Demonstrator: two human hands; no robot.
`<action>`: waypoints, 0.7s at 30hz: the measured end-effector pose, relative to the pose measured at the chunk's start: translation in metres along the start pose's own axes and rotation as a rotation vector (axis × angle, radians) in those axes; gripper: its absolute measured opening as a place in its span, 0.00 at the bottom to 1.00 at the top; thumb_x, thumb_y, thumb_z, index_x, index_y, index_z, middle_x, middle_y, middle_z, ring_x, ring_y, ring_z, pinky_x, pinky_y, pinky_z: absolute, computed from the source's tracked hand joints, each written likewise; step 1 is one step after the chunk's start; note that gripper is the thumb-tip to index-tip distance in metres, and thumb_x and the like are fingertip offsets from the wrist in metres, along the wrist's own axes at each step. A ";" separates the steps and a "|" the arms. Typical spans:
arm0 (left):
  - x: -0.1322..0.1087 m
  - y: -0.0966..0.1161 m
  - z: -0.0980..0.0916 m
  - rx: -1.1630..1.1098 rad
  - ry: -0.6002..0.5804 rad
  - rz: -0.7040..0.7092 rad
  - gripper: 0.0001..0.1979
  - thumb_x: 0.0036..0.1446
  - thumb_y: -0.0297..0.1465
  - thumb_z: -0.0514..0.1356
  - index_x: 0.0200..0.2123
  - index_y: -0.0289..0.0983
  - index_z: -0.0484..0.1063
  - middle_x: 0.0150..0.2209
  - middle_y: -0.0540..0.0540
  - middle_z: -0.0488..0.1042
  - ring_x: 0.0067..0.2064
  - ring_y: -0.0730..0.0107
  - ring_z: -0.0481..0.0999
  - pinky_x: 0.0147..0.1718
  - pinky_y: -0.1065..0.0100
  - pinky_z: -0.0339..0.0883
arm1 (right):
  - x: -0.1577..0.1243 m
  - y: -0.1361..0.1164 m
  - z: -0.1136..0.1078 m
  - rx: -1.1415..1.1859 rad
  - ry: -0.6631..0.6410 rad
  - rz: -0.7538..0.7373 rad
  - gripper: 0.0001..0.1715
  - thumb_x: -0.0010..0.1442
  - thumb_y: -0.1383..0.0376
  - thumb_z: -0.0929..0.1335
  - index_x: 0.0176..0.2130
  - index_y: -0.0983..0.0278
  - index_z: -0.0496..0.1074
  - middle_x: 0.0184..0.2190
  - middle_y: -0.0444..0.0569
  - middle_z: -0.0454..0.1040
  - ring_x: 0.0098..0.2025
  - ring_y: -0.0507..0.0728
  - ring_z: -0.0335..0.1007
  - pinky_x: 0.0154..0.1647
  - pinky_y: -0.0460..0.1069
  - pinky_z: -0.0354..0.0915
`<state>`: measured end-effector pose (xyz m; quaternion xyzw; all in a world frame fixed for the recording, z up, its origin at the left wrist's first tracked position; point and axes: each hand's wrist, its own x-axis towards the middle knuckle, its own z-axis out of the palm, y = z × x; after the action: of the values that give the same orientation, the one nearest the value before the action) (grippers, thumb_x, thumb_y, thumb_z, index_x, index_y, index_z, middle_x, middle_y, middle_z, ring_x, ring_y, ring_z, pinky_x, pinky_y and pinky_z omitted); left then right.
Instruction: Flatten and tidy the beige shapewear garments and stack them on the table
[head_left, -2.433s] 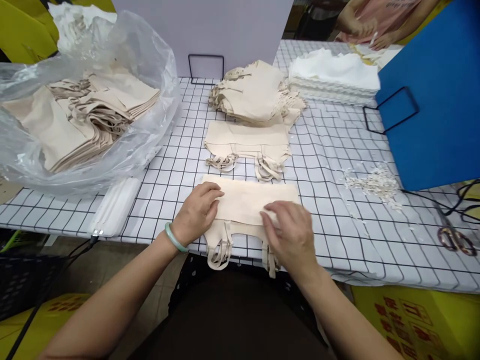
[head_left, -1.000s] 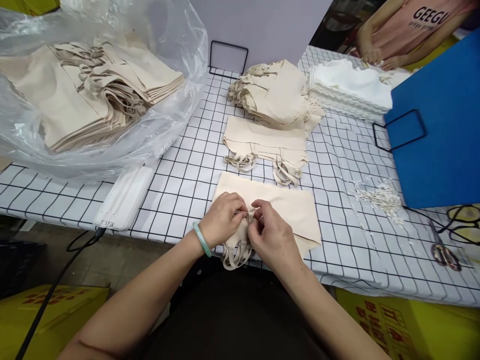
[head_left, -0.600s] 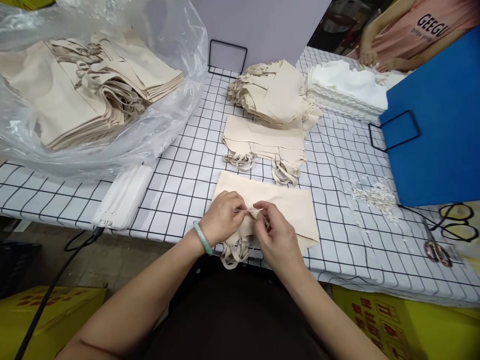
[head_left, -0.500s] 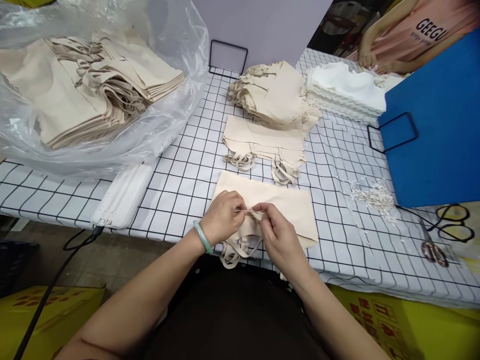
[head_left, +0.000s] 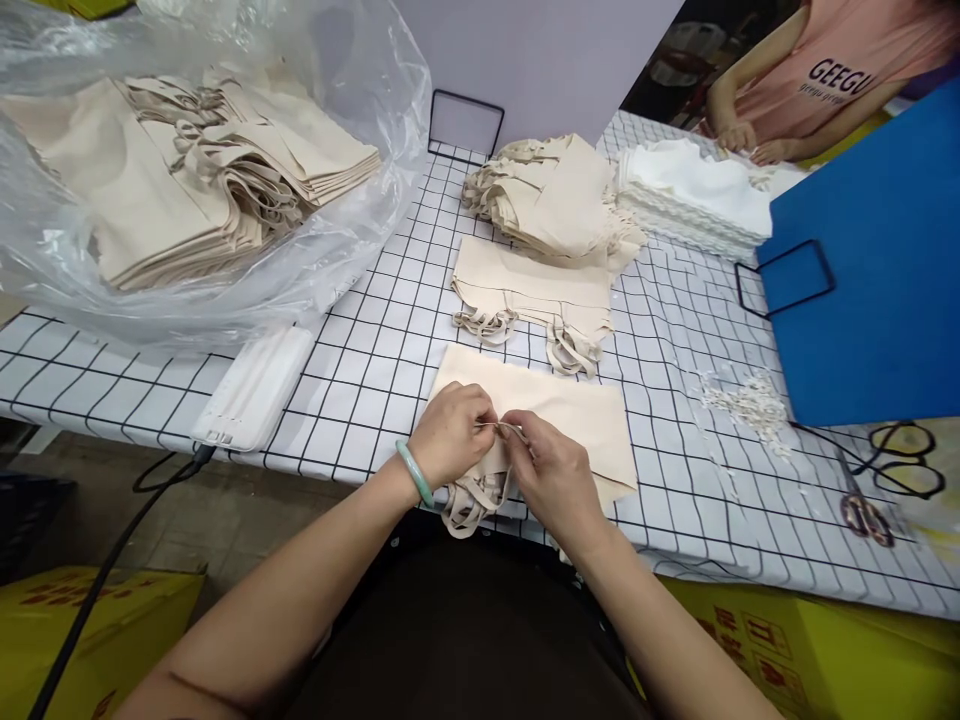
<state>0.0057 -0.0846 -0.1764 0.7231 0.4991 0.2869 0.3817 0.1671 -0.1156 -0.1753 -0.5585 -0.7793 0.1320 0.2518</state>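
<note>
A beige fabric piece [head_left: 555,390], perhaps a bag with strap handles, lies flat at the table's front edge. Over it both hands meet in pinches. My left hand [head_left: 455,428], below a green bangle [head_left: 415,473], is closed; a thin pale strand shows at its fingertips. My right hand [head_left: 551,465] pinches a narrow beige strap [head_left: 513,429] between thumb and forefinger. The hands nearly touch. Looped straps [head_left: 469,503] hang over the edge beneath my left hand. Just beyond lies another beige piece [head_left: 536,275] with looped straps.
A pile of beige pieces [head_left: 555,195] and a white stack [head_left: 694,195] lie farther back. On the left are a plastic bag [head_left: 375,230] of beige pieces and a power bank [head_left: 255,390]. Scissors [head_left: 866,518], glasses [head_left: 909,460] and a blue board [head_left: 870,260] stand right; a co-worker [head_left: 825,80] works behind.
My right hand has shifted slightly left, and its fingertips have closed in on my left hand's. The strap now shows less between them. The camera view has moved a little.
</note>
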 end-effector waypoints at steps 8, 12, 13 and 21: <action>-0.003 -0.007 0.005 0.115 0.029 0.139 0.07 0.58 0.21 0.59 0.30 0.37 0.73 0.36 0.46 0.77 0.42 0.64 0.73 0.45 0.61 0.69 | -0.030 -0.028 -0.014 0.161 0.013 0.238 0.13 0.63 0.65 0.64 0.47 0.61 0.73 0.33 0.47 0.77 0.33 0.55 0.74 0.34 0.48 0.67; -0.011 -0.016 0.002 0.271 0.007 0.278 0.07 0.59 0.22 0.59 0.38 0.36 0.76 0.43 0.43 0.78 0.46 0.60 0.74 0.49 0.57 0.70 | -0.066 -0.049 -0.021 0.498 -0.032 0.410 0.14 0.65 0.58 0.66 0.49 0.59 0.71 0.35 0.47 0.78 0.38 0.56 0.76 0.40 0.49 0.69; -0.014 -0.018 0.000 0.320 0.009 0.299 0.07 0.59 0.23 0.60 0.40 0.36 0.76 0.45 0.42 0.78 0.48 0.59 0.74 0.50 0.55 0.69 | -0.073 -0.052 -0.021 0.617 -0.079 0.460 0.17 0.65 0.56 0.66 0.51 0.59 0.69 0.34 0.47 0.78 0.39 0.56 0.76 0.44 0.50 0.69; -0.020 -0.021 -0.007 0.512 -0.042 0.380 0.15 0.61 0.28 0.61 0.51 0.36 0.75 0.56 0.39 0.75 0.56 0.53 0.72 0.57 0.49 0.67 | -0.100 -0.056 -0.017 1.222 -0.408 0.512 0.28 0.64 0.51 0.68 0.58 0.57 0.61 0.50 0.55 0.78 0.57 0.60 0.72 0.62 0.60 0.63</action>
<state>-0.0175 -0.0974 -0.1904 0.8818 0.4031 0.2029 0.1370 0.1562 -0.2302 -0.1584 -0.4469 -0.4407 0.7048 0.3306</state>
